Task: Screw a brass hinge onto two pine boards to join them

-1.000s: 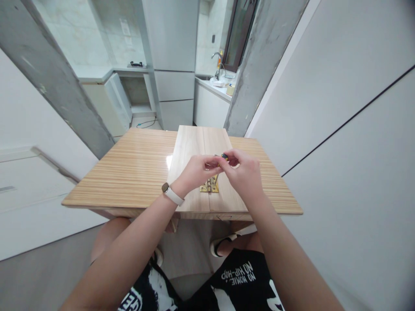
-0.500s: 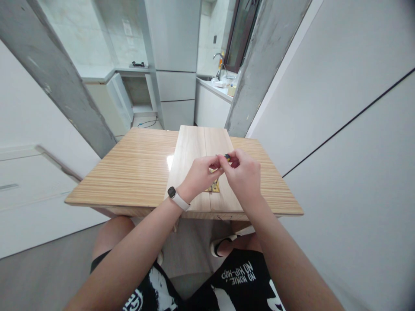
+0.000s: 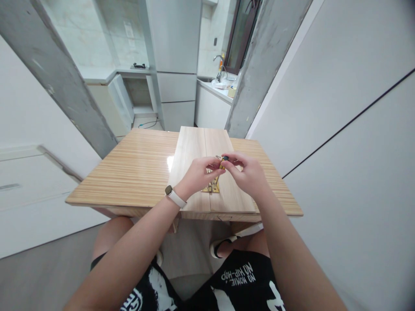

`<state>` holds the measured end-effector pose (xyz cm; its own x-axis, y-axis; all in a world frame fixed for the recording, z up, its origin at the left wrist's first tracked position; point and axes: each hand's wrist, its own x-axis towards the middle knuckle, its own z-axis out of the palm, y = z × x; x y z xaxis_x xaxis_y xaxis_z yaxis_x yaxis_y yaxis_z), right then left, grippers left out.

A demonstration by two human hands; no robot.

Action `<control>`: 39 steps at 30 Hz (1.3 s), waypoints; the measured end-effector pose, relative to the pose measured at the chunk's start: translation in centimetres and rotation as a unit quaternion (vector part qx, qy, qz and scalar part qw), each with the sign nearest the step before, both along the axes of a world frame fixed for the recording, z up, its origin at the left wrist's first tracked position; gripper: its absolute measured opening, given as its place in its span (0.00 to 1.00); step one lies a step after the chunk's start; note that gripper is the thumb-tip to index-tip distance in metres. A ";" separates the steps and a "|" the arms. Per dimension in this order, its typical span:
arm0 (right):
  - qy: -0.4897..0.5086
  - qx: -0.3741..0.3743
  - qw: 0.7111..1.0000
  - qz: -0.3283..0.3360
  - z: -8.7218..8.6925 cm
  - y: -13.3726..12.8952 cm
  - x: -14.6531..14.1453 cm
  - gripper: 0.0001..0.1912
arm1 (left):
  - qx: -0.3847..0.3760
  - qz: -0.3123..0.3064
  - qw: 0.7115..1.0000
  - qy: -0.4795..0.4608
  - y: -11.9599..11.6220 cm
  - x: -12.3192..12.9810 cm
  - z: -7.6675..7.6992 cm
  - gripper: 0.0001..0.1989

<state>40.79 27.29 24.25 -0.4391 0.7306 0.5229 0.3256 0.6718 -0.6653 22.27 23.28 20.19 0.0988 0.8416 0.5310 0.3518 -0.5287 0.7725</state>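
Note:
Both hands meet over a pale wooden board (image 3: 191,142). My right hand (image 3: 248,170) pinches a small black-and-yellow piece (image 3: 224,162) between thumb and fingers; its exact kind is too small to tell. My left hand (image 3: 202,172), closed, has its fingertips on the yellow end of this piece. A thin metallic bit (image 3: 218,157) sticks out by the left fingers, and what it belongs to is unclear. Below the hands, a brass-coloured hinge (image 3: 214,186) lies on the board, partly hidden by my left hand.
The board lies across a striped wooden table (image 3: 129,172). White panels stand close on both sides, with grey pillars (image 3: 259,73) further back. Beyond the table are a tall light-grey cabinet (image 3: 177,86) and a sink tap (image 3: 218,60).
My right hand has shifted slightly right and turned, so the black-and-yellow piece shows more and sits slightly lower. My left hand has barely moved; more of the hinge is visible.

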 end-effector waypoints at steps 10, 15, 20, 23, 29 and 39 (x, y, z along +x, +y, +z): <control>-0.006 0.035 0.998 -0.053 0.3 -0.7 -0.8 0.09 | -0.030 -0.047 0.998 -0.020 0.8 -0.7 0.1 0.09; -0.006 0.051 0.997 -0.061 0.2 -0.9 -1.1 0.10 | -0.039 -0.086 0.995 -0.017 1.4 -1.1 0.2 0.07; -0.008 0.047 0.996 -0.075 0.0 -1.0 -1.3 0.09 | -0.035 -0.022 0.999 -0.035 0.3 -0.4 0.2 0.08; -0.012 0.030 0.997 -0.066 0.0 -1.0 -1.4 0.08 | -0.016 0.068 0.997 -0.029 -0.7 0.6 0.1 0.09; -0.011 0.034 0.997 -0.067 0.3 -1.1 -1.5 0.06 | 0.005 0.122 0.992 0.012 -0.9 1.7 -0.2 0.06; 0.020 0.044 0.990 -0.135 -0.3 -2.1 -2.5 0.08 | -0.009 0.034 0.999 -0.008 -0.3 0.9 0.4 0.07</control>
